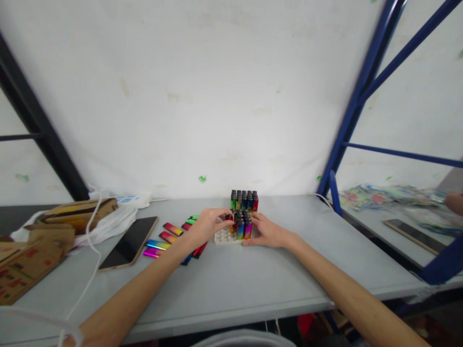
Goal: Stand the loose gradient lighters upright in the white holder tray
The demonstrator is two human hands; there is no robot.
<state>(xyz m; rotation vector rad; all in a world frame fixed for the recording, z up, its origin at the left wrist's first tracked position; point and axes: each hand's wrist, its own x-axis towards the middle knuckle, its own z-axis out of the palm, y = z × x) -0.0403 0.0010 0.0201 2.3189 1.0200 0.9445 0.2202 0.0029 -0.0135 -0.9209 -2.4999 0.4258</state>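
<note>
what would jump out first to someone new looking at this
Probably the bright lighters standing in the white tray mid-picture, between the left hand and right hand. Then the loose lighters, spread left of the tray beside a dark phone, and the blue frame slanting up the right against the pale wall.

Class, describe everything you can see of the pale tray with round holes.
The tray is off-white, perhaps plastic, and lies flat on the grey tabletop. Its left part shows rows of open round holes; toward its right, shiny multicoloured lighters with dark tops stand upright, hiding that part. The left hand is above it, and the right hand seems to touch its right end. Its far edge is hidden.
</note>
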